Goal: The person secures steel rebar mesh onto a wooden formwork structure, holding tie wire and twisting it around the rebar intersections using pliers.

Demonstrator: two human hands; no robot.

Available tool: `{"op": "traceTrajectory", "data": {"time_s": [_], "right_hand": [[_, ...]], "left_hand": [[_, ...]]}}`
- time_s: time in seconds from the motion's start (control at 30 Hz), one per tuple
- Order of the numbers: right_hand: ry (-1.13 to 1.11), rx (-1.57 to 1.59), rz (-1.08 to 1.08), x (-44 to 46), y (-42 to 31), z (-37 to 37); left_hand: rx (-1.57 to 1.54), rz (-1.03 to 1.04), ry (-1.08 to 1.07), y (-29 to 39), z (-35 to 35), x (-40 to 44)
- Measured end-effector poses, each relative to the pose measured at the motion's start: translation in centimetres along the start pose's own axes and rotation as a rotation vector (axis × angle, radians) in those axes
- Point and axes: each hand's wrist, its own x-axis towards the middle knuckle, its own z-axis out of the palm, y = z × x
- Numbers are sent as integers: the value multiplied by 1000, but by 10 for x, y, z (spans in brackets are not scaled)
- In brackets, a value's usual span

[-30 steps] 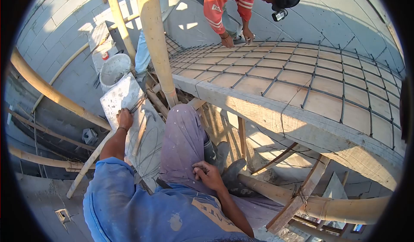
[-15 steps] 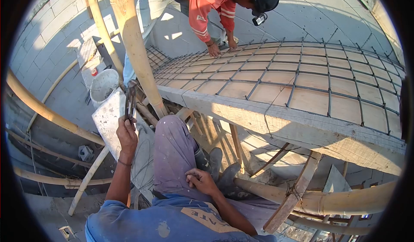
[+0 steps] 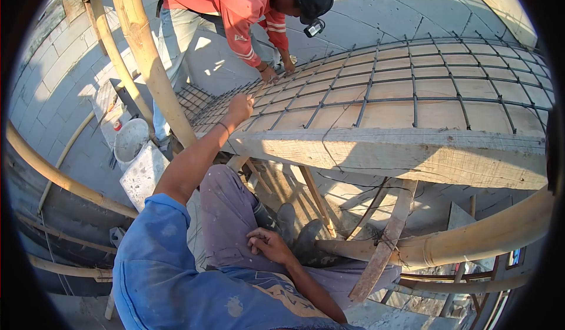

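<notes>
My left hand is raised at the near left side of the rebar grid, above the timber edge beam. Its fingers are closed, and whatever they hold is hidden. On my thigh, by the raised knee in purple-grey trousers, rests my right hand, its fingers curled in with nothing seen in them. Across the grid, a co-worker in a red shirt bends over with both hands low at its far edge, apart from mine.
A bamboo pole stands left of the grid. Beyond my left arm are a bucket and a speckled board. A thick bamboo and a slanting plank lie at the lower right, below the beam.
My left hand has risen from the speckled board to the grid; the dark pincers seen in it half a second ago no longer show. The view has shifted right. My right hand stays on my thigh.
</notes>
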Motion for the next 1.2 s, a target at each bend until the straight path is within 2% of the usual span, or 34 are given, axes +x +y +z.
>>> {"op": "traceTrajectory", "data": {"time_s": [0.03, 0.1, 0.17, 0.33, 0.43, 0.5, 0.57, 0.63, 0.67, 0.73, 0.87, 0.97, 1.03, 1.07, 1.13, 1.2], "right_hand": [[-14, -13, 15, 1, 0, -1], [-28, -33, 26, 4, -1, -2], [-69, -9, 64, 7, -1, -4], [-75, 56, 60, 9, 7, -12], [-68, 75, 65, 10, 8, -16], [-71, 88, 79, 10, 6, -18], [-84, 98, 88, 12, 4, -19], [-100, 108, 100, 12, 4, -20], [-98, 107, 97, 13, 4, -20], [-101, 113, 99, 13, 6, -19], [-92, 125, 117, 15, 4, -19], [-83, 120, 116, 14, 0, -20], [-79, 119, 120, 14, -1, -19], [-78, 113, 115, 15, 0, -19], [-79, 108, 111, 13, 4, -19], [-73, 108, 113, 15, 7, -19]], "left_hand": [[105, 17, -75, 6, 10, 13], [14, 47, -23, 8, 46, 38], [66, -133, -119, 16, 76, 63], [68, -51, -182, 26, 122, 89], [-18, -107, -209, 38, 128, 84], [152, -113, -425, 26, 143, 88], [180, -119, -426, 15, 150, 89], [283, 34, -413, 5, 151, 84], [286, 28, -415, 2, 150, 85], [125, -19, -422, -6, 148, 86], [43, -53, -467, -15, 144, 84], [22, -94, -465, -27, 145, 81], [-59, -152, -205, -48, 156, 80], [-21, -84, -107, -26, 121, 67], [-336, -122, 69, -41, 107, 62], [-598, -166, -39, 0, 23, 28]]}}
